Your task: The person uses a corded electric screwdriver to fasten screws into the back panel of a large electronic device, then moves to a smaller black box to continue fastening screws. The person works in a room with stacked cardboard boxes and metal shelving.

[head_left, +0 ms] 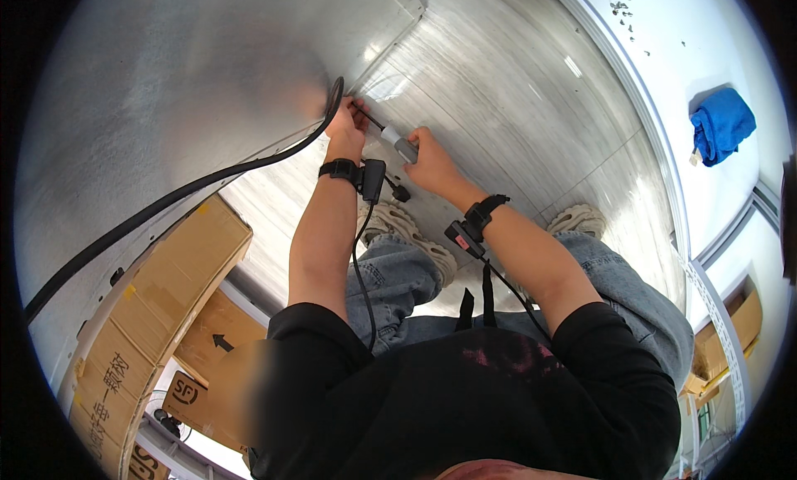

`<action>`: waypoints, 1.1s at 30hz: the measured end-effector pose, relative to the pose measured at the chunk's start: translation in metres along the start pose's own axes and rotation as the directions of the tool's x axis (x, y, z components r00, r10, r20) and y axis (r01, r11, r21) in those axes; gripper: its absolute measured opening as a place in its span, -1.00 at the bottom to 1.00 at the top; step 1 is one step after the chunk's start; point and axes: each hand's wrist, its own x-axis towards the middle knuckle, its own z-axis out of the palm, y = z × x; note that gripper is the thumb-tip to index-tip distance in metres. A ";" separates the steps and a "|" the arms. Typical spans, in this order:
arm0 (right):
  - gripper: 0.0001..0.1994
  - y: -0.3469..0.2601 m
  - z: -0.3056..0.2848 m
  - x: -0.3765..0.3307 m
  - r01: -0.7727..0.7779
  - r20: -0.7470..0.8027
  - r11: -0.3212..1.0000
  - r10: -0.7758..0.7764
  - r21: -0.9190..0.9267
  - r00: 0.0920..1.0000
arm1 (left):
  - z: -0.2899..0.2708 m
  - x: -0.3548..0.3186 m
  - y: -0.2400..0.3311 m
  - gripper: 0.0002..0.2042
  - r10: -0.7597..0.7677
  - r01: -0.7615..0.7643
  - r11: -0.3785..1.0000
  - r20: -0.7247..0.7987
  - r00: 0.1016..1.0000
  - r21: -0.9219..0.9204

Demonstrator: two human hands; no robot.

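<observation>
Beside the edge of a large grey metal panel [191,90], the tip of a grey-handled screwdriver [402,146] is lost to sight among the fingers of the left hand [349,123], so what is met by it cannot be made out. Part of that hand is crossed by the loop of a thick black cable [191,183], which is cut off toward the left rim. At lower left, cardboard boxes [170,293] are partly masked by a blurred patch and a black shirt [465,397]; near the right rim, another carton [736,335] is only partly shown. On the left the work is closely bounded by the panel, whose edge is bordered by the wood-patterned floor [515,98]. Open floor is left to the right of the screwdriver, as far as the metal-framed edge of a white table [710,52], on which a crumpled blue cloth [724,124] and scattered small metal pieces [619,10] are laid. Nearer the body, room is taken up by two pale shoes [415,239], set apart. The screwdriver's handle is held by the grip of the right hand [433,163], its fingers wrapped around it and the shaft pointed at the left hand. How far the left grip is open, or whether the shaft is held by it, cannot be told.
</observation>
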 end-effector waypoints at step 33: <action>-0.59 -0.006 0.004 -0.017 0.007 -0.037 0.992 -0.012 -0.129 0.999 | 0.002 0.006 -0.003 -0.87 0.053 -0.051 0.998 -0.091 0.994 0.028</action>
